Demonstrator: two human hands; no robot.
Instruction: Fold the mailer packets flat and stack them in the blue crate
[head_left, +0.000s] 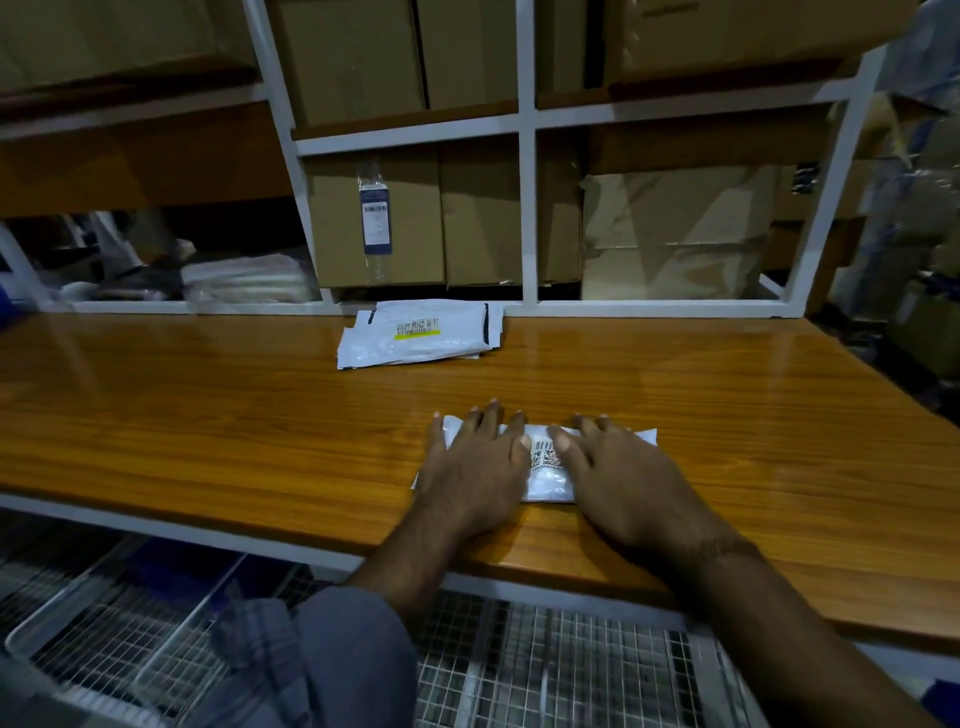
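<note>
I see both hands flat on one white mailer packet, near the front edge of the bench. Left hand covers the packet's left half, fingers straight and spread, tips pointing to 12 o'clock. Right hand covers the right half, fingers straight, angled approx. 11 o'clock. Thumbs sit close, w/ a strip of barcode label showing between them. Neither hand curls round anything; both press palm-down. Packet lies flat, long side running 9 to 3, its right corner poking out past the right hand.

At 12 o'clock from the hands, well apart, a loose pile of white mailers lies at the bench's back edge, top one w/ barcode and a yellow strip.

Behind that, a white shelf frame holds cardboard boxes; one box has a clear sleeve w/ a label. At 10 o'clock, folded plastic-wrapped items on a lower shelf.

Below the bench edge, at 6 to 8 o'clock, wire mesh baskets and a grey sleeve or garment. Can't pick out the blue crate for sure.
</note>
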